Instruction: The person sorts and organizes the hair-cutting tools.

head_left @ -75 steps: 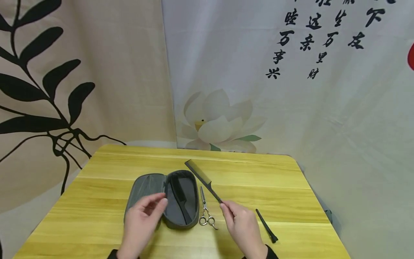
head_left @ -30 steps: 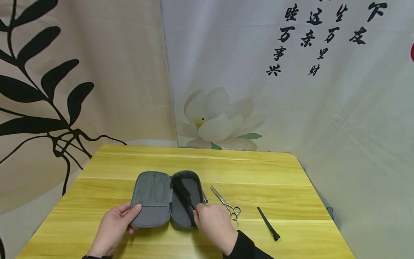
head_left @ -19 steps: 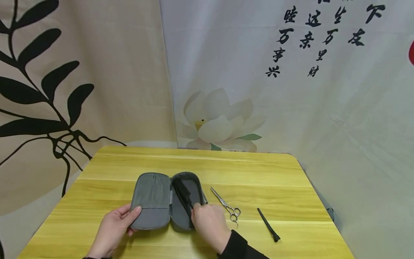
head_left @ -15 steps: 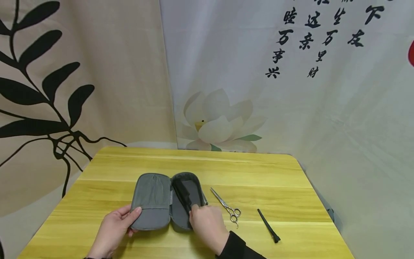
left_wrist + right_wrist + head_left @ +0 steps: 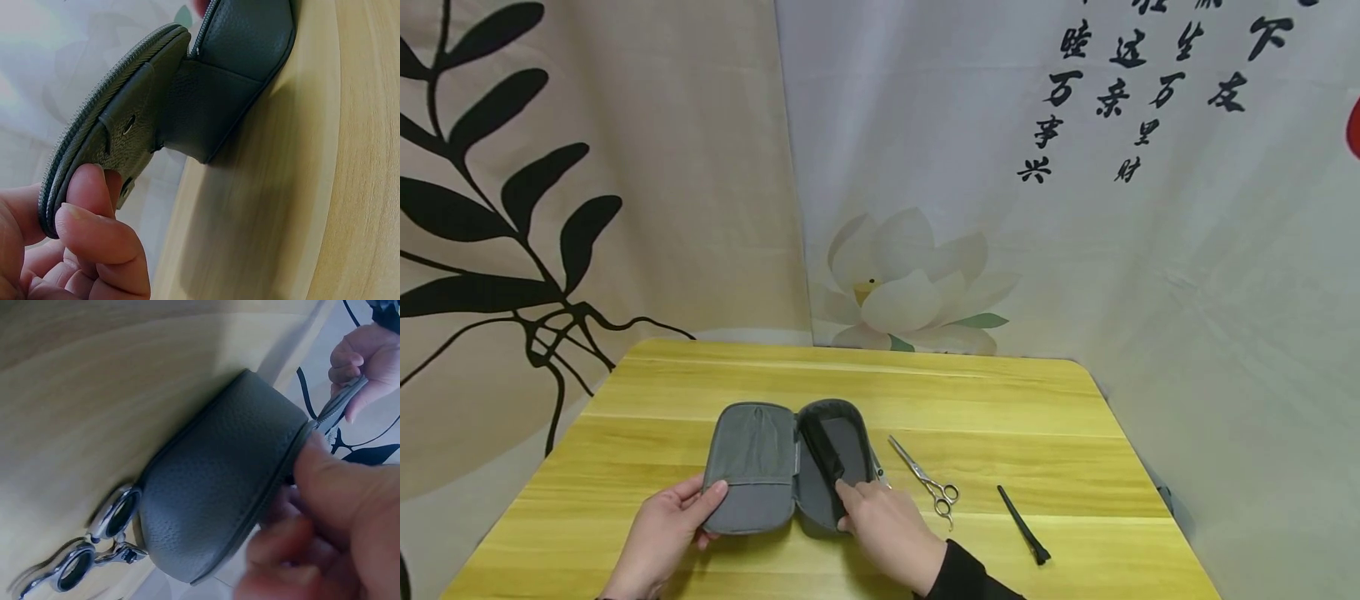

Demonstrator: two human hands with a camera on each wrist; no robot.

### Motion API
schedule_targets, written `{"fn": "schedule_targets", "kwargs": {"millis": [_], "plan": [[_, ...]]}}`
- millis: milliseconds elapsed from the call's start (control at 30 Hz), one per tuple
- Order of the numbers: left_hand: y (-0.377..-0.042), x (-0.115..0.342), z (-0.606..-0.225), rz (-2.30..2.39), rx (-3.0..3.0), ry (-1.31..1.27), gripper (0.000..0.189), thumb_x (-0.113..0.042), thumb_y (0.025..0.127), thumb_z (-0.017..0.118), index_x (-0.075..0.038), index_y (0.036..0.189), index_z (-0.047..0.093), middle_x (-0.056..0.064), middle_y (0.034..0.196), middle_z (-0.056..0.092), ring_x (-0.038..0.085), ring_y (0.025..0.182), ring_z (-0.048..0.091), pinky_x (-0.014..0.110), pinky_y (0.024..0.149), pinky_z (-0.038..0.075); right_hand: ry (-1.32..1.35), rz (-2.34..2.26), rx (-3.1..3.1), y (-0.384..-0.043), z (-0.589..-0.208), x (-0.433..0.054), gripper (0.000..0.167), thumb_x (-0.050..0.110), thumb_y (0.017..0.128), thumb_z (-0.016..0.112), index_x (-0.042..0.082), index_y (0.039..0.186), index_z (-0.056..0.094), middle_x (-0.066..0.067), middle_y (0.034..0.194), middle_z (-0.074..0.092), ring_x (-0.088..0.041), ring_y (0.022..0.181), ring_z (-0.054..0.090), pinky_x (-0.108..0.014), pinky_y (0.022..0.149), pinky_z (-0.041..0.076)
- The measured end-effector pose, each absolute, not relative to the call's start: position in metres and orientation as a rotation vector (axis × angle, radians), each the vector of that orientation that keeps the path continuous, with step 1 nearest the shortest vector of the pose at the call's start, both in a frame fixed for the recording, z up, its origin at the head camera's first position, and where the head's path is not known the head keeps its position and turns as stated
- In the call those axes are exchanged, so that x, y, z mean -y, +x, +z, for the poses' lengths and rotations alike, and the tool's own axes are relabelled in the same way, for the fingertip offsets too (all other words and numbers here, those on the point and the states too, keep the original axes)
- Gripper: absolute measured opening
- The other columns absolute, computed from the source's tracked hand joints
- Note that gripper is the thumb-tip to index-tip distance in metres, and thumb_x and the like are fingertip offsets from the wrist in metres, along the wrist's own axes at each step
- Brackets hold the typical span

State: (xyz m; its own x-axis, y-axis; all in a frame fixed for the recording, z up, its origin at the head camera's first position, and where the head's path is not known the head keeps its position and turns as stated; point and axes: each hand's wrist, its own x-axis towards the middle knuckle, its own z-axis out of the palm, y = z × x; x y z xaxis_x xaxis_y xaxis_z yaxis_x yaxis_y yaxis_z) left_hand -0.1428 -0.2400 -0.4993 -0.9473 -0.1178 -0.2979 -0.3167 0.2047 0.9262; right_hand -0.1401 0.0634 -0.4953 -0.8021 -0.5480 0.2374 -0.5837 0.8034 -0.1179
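Note:
A grey zip case [image 5: 809, 504] lies unfolded on the table, with its flap, the lid [image 5: 749, 454], to the left. My left hand [image 5: 666, 525] pinches the lid's outer edge; thumb and fingers also show at that edge in the left wrist view. Inside the case a black comb [image 5: 822, 446] lies slanted. My right hand [image 5: 895, 529] reaches over the case's right wall, index finger straight at the comb's lower end. In the right wrist view the fingers [image 5: 284, 540] overlap the case rim. Hair scissors [image 5: 925, 479] lie just right of the case.
Another silver blade with a pivot [image 5: 878, 468] shows between the case and my right hand. In the right wrist view, scissor rings [image 5: 78, 567] lie against the case wall. A slim black hair clip [image 5: 1024, 525] rests further right on the wooden table [image 5: 970, 392].
The tail comb that my right hand held in the air now shows no longer in that hand. My left hand has taken the lid. Just now my right index finger has straightened.

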Motion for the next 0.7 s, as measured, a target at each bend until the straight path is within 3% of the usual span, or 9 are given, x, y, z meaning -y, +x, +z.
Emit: {"fn": "schedule_targets", "kwargs": {"millis": [100, 233, 400, 700], "plan": [[-0.1426, 0.2403, -0.4999, 1.839, -2.308, -0.418, 0.064, -0.033, 0.107, 0.069, 0.008, 0.152, 0.052, -0.002, 0.089, 0.079, 0.013, 0.063, 0.063, 0.026, 0.057, 0.053, 0.863, 0.371, 2.819, -0.1429, -0.4950, -0.0651, 0.044, 0.040, 0.088, 0.084, 0.015, 0.125, 0.080, 0.003, 0.106, 0.083, -0.011, 0.094, 0.077, -0.025, 0.068, 0.059], [-0.1425, 0.2411, -0.5008, 1.846, -2.310, -0.407, 0.063, -0.033, 0.107, 0.069, 0.008, 0.152, 0.052, -0.002, 0.091, 0.080, 0.013, 0.063, 0.063, 0.026, 0.057, 0.053, 0.816, 0.539, 2.805, -0.1468, -0.4961, -0.0668, 0.034, 0.042, 0.078, 0.090, 0.025, 0.106, 0.086, 0.012, 0.097, 0.083, -0.002, 0.084, 0.075, -0.016, 0.062, 0.051], [-0.1428, 0.2419, -0.5007, 1.834, -2.315, -0.403, 0.065, -0.034, 0.107, 0.069, 0.008, 0.153, 0.052, -0.001, 0.093, 0.080, 0.014, 0.064, 0.064, 0.026, 0.057, 0.053, 0.870, 0.547, 2.736, -0.1485, -0.4997, -0.0683, 0.016, 0.043, 0.077, 0.091, 0.033, 0.088, 0.087, 0.021, 0.086, 0.081, 0.005, 0.078, 0.073, -0.011, 0.058, 0.045], [-0.1447, 0.2419, -0.5008, 1.828, -2.318, -0.415, 0.066, -0.035, 0.107, 0.069, 0.008, 0.153, 0.051, -0.002, 0.091, 0.080, 0.013, 0.062, 0.063, 0.027, 0.057, 0.054, 1.086, 0.278, 2.718, -0.1454, -0.5018, -0.0729, 0.016, 0.046, 0.089, 0.084, 0.033, 0.100, 0.086, 0.020, 0.094, 0.079, 0.004, 0.085, 0.072, -0.015, 0.063, 0.050]]}}
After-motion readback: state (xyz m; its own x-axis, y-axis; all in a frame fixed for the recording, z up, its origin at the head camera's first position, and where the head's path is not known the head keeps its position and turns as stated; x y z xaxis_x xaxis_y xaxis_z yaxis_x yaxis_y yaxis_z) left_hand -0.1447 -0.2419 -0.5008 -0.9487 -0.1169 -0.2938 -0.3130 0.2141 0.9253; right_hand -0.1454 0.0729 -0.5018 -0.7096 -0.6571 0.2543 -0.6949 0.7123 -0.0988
